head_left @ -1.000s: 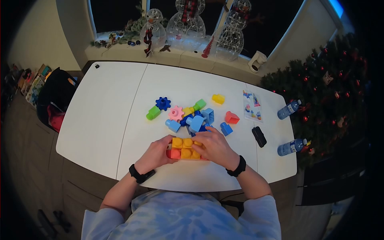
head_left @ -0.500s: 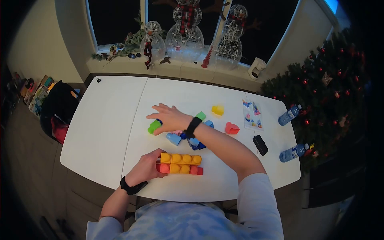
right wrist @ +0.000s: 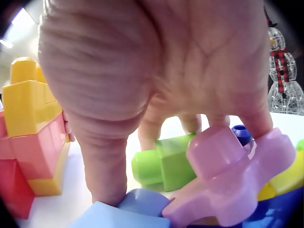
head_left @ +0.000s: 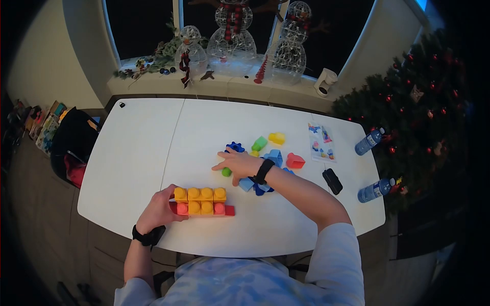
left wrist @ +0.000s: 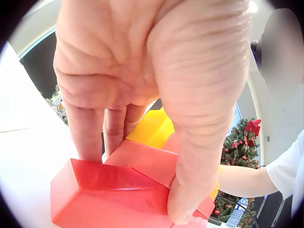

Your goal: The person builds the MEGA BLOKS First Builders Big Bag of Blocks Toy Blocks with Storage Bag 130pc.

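Note:
My left hand (head_left: 155,209) grips the left end of a built stack of toy building blocks (head_left: 200,195), yellow studded blocks over red and pink ones. In the left wrist view the thumb lies along one side of the red block (left wrist: 114,190), fingers on the other. My right hand (head_left: 240,164) is spread over the loose pieces. Seen from the right wrist, its fingers reach down around a green block (right wrist: 175,161) and a pink gear (right wrist: 228,175), while the thumb comes down at a light blue block (right wrist: 118,217). A dark blue gear (head_left: 235,146) sits just beyond the fingers.
Right of the pile lie a red block (head_left: 295,160), a yellow block (head_left: 277,138) and a picture sheet (head_left: 321,143). A black case (head_left: 332,181) and two water bottles (head_left: 376,190) are near the right edge of the white table (head_left: 127,168).
My right hand left the stack, reached to the pile's left side, then swept right, bringing the green block and dark blue gear closer to the others. My left hand shifted the stack left.

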Tool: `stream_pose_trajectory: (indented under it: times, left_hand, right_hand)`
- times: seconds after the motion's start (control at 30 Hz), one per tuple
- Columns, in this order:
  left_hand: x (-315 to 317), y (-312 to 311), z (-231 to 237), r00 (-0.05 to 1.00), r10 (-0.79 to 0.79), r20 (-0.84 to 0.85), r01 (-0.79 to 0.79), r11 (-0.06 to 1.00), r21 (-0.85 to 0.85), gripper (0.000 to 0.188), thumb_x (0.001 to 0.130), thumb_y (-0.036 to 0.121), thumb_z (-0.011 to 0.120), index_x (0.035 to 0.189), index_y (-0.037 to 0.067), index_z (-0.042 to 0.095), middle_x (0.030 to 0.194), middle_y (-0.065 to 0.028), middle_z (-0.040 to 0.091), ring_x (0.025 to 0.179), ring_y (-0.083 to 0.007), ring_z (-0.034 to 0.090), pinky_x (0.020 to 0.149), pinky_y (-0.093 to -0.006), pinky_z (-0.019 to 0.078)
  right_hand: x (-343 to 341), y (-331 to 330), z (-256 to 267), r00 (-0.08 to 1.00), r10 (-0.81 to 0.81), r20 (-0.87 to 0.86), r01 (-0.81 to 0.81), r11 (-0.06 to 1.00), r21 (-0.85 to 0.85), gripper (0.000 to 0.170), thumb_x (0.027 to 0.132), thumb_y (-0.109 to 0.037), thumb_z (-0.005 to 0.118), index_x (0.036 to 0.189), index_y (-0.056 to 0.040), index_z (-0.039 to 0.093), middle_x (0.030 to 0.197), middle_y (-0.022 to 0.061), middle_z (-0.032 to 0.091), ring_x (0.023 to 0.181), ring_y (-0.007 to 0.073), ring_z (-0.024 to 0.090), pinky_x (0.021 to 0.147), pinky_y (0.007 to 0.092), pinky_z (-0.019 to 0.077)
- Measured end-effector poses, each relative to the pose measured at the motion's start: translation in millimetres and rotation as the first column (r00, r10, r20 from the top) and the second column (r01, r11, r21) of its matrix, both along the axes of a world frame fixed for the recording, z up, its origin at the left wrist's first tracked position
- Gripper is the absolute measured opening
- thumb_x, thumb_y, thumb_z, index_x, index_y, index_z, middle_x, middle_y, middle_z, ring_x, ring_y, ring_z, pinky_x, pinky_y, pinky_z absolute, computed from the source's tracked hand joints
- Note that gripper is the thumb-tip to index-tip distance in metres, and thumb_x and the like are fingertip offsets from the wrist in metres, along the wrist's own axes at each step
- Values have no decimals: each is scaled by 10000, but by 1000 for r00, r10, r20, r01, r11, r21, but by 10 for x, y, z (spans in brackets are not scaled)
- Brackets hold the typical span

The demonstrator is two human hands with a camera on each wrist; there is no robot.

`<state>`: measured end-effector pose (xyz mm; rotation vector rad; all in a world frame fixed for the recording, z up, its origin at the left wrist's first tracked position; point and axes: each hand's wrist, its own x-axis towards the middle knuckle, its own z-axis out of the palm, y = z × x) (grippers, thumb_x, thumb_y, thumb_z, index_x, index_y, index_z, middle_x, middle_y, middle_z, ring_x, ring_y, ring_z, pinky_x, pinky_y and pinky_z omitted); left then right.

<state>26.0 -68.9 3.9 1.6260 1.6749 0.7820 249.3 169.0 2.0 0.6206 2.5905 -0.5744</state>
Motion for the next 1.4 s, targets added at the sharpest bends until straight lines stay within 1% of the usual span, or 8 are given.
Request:
stream_pose_trajectory:
  times: [0.5, 0.67, 0.7, 0.83, 1.07, 1.27, 1.33, 1.4]
  left_hand:
    - [93, 808, -158, 1000, 5, 28, -8, 995, 104, 716, 659, 54, 962, 1219, -25, 523, 1229, -145, 693, 1184, -283, 694, 910, -388, 640]
    - [136, 1033, -212, 998, 8, 67, -16, 993, 120, 715, 654, 130, 971, 1202, -31, 541, 1203, -173, 713, 1157, -313, 712, 950, -399, 613]
    - [125, 1070, -238, 997, 17, 77, -26, 994, 111, 726, 648, 132, 973, 1210, -33, 543, 1207, -172, 713, 1157, -314, 712, 955, -400, 611]
    - [183, 1112, -132, 998, 57, 36, -58, 998, 32, 784, 659, 30, 955, 1315, -23, 528, 1282, -132, 671, 1225, -291, 670, 947, -386, 636]
    - [133, 1126, -285, 993, 53, 108, -62, 995, 84, 809, 633, 96, 965, 1317, -20, 550, 1234, -154, 710, 1183, -293, 697, 974, -397, 601]
    - [130, 1130, -287, 992, 62, 112, -69, 996, 64, 805, 645, 78, 952, 1336, -15, 550, 1250, -148, 708, 1183, -287, 696, 984, -391, 598]
    - [115, 1136, -337, 993, 69, 93, -77, 994, 81, 809, 648, 78, 950, 1344, -14, 548, 1255, -145, 708, 1182, -283, 696, 972, -388, 604]
    - [124, 1128, -330, 991, 69, 113, -79, 994, 80, 811, 648, 79, 949, 1346, -13, 546, 1258, -146, 707, 1184, -285, 695, 965, -387, 608]
  right_hand:
    - [1044, 193, -86, 1000, 10, 13, -12, 983, 184, 972, 664, -25, 883, 1491, -401, 536, 1647, 84, 350, 1539, 358, 307, 1117, 748, 351]
    - [1301, 126, 318, 963, -164, -216, 183, 980, 74, 744, 780, -127, 831, 1474, -235, 586, 1642, 133, 391, 1524, 354, 344, 1206, 463, 350]
    - [1420, 1, 432, 907, -172, -385, 244, 959, 146, 520, 814, -156, 809, 1317, -131, 682, 1433, 168, 606, 1338, 314, 564, 1079, 380, 469]
    - [1676, -442, 846, 876, -323, -359, 320, 945, -68, 226, 853, -242, 805, 950, -51, 734, 795, 108, 727, 766, 250, 712, 726, 351, 544]
    - [2008, -992, 380, 936, -327, -129, 317, 944, -95, 278, 869, -236, 809, 1046, -42, 719, 844, 103, 745, 833, 298, 725, 757, 393, 554]
    - [1925, -863, 196, 814, -233, -532, 285, 958, 15, 322, 880, -238, 803, 1121, -42, 721, 880, 99, 762, 854, 312, 736, 782, 389, 566]
    - [1778, -670, 646, 766, -507, -396, 455, 862, -223, 295, 887, -202, 784, 1123, -34, 729, 897, 109, 767, 835, 318, 739, 778, 392, 573]
    - [1724, -290, 571, 653, -488, -579, 557, 828, -69, 252, 888, -213, 764, 1068, -39, 736, 899, 116, 772, 805, 320, 742, 764, 419, 574]
